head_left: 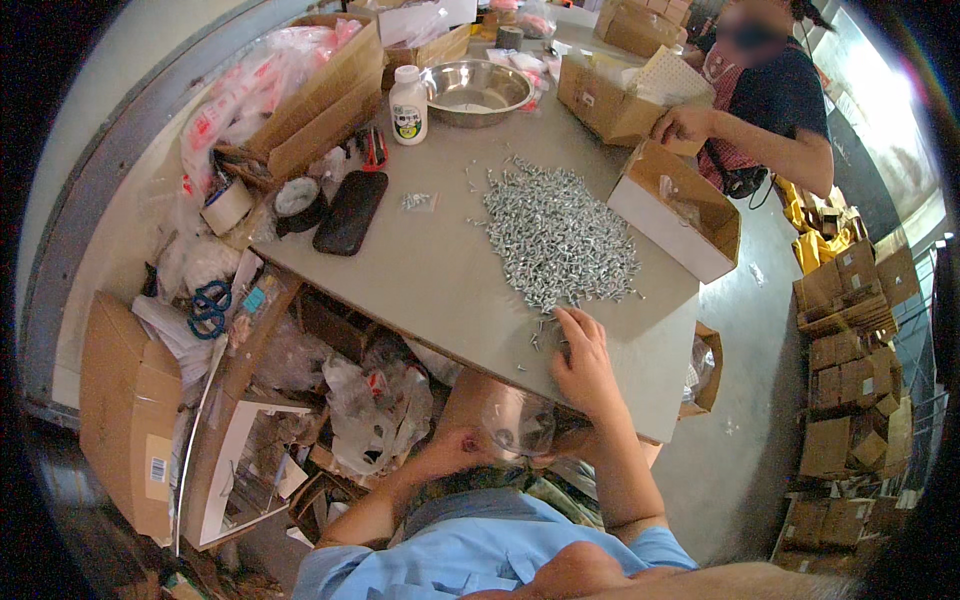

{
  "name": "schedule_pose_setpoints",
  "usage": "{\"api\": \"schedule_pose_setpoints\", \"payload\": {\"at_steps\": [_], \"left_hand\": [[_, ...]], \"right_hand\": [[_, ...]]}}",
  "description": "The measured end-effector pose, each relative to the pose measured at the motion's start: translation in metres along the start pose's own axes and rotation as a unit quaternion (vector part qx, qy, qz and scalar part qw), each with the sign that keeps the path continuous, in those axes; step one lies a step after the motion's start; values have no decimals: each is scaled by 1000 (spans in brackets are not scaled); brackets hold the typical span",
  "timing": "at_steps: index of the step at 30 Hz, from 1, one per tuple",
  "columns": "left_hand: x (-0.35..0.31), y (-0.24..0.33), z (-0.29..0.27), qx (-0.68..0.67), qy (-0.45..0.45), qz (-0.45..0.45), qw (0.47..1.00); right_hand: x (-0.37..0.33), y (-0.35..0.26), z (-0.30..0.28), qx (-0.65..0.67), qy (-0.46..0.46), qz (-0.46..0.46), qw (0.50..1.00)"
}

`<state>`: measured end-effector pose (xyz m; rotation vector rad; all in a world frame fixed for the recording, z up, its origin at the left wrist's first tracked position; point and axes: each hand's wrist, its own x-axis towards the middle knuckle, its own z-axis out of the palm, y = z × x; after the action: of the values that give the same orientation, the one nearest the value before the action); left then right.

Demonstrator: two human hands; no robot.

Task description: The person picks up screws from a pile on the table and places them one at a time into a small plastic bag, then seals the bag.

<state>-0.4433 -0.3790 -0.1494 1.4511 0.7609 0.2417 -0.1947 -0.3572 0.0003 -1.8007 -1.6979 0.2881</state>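
Observation:
A heap of small silver screws [560,235] spreads over the grey table. At its near edge my right hand [585,365] rests on the tabletop, fingers stretched toward the heap and thumb apart from them. A few loose screws [540,335] lie beside those fingertips. Below the table edge, over my lap, my left hand [462,442] is closed on a clear plastic bag [520,425]; its fingers are partly hidden, and what the bag contains is hard to make out. Left of the heap lies a small clear bag with screws [418,202].
A black phone [350,212], white bottle [408,105] and steel bowl [478,92] stand left and behind. An open white-sided box [670,225] sits at the right edge. Across the table a person's hand [685,125] touches a cardboard box [610,105]. Stacked cartons [850,370] line the right.

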Motion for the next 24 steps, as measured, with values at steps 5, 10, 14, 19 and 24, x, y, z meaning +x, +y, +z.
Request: {"api": "schedule_pose_setpoints", "payload": {"at_steps": [5,10,14,19,24], "left_hand": [[29,2,42,-65,10,55,996],[46,-24,51,-17,-3,24,1000],[27,42,36,34,-24,-5,999],[15,30,36,-82,14,26,996],[13,53,31,-97,-29,42,994]], "right_hand": [[12,-3,2,19,-93,-32,995],[-10,-11,-14,58,-103,-3,993],[-21,-9,-29,121,-57,77,988],[-18,-8,-23,108,-46,61,991],[-9,-5,-18,64,-50,37,996]]}}
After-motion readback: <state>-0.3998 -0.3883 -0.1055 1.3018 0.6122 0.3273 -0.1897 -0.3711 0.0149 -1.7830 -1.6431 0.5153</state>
